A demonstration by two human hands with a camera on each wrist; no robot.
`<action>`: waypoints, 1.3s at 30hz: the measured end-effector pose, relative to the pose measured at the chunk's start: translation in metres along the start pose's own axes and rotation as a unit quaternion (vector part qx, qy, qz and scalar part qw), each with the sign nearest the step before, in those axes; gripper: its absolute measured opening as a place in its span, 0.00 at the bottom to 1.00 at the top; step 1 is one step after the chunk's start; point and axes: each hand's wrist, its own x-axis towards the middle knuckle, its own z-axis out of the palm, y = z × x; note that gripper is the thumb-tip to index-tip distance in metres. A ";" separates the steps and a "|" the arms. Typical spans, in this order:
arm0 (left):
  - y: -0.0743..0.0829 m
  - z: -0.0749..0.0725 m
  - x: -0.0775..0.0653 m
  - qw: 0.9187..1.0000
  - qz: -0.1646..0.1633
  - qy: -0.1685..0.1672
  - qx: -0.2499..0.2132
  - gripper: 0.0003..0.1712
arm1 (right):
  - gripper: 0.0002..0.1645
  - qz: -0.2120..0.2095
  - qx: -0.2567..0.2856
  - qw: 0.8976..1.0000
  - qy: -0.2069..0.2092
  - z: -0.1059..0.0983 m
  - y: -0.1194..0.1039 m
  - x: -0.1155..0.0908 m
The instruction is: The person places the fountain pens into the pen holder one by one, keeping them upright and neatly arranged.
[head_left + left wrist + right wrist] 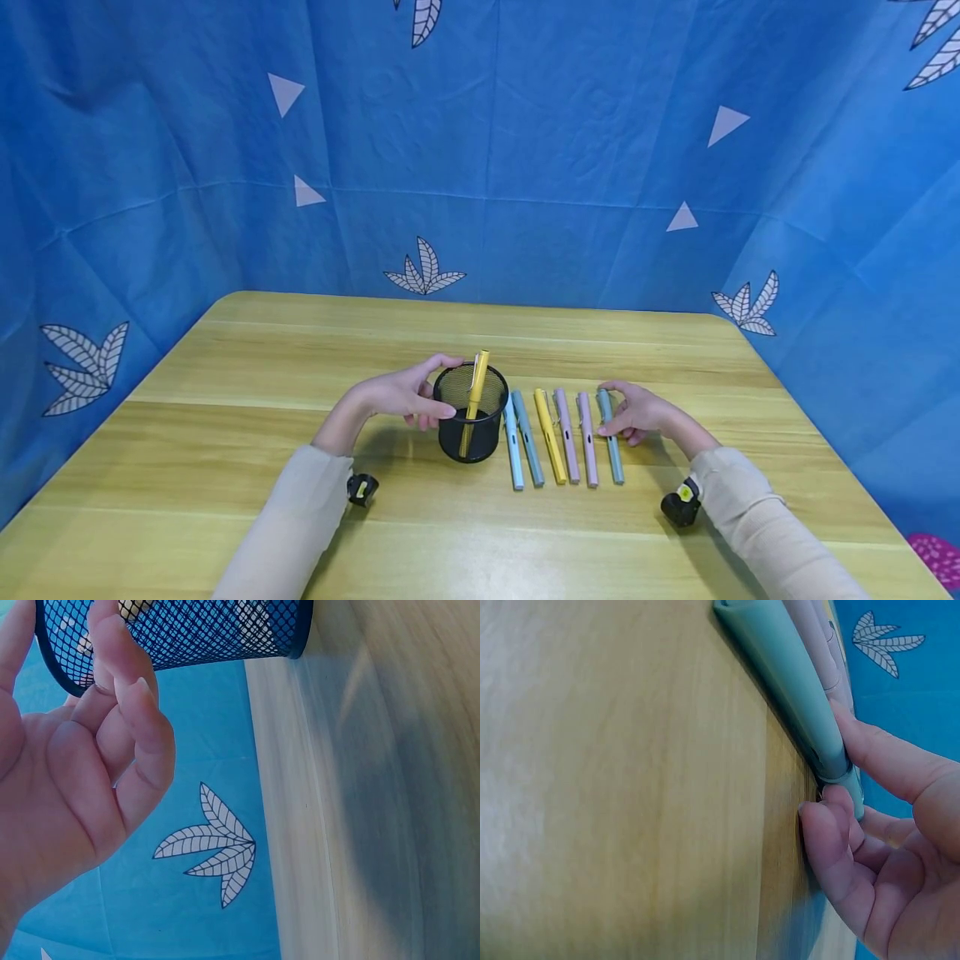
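Note:
A black mesh pen holder (487,437) stands upright on the table with a yellow pen (480,379) leaning inside it. My left hand (408,392) holds its rim from the left, thumb at the front and index finger at the back; in the left wrist view the other fingers curl beside the mesh. At the right end of a row of pens, my right hand (637,412) pinches a teal pen (613,454) near its upper, capped part. The right wrist view shows thumb and fingers on either side of this teal pen (787,675), which lies along the wood.
Between the holder and my right hand lie a light blue pen (513,450), a blue-grey pen (529,442), a yellow pen (553,446) and two lilac pens (567,442), side by side. A blue patterned curtain (487,150) hangs behind the wooden table (225,417).

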 end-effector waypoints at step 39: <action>-0.001 0.000 -0.001 1.000 0.001 0.001 0.006 0.43 | 0.50 -0.053 0.083 0.992 0.079 0.001 0.005 -0.002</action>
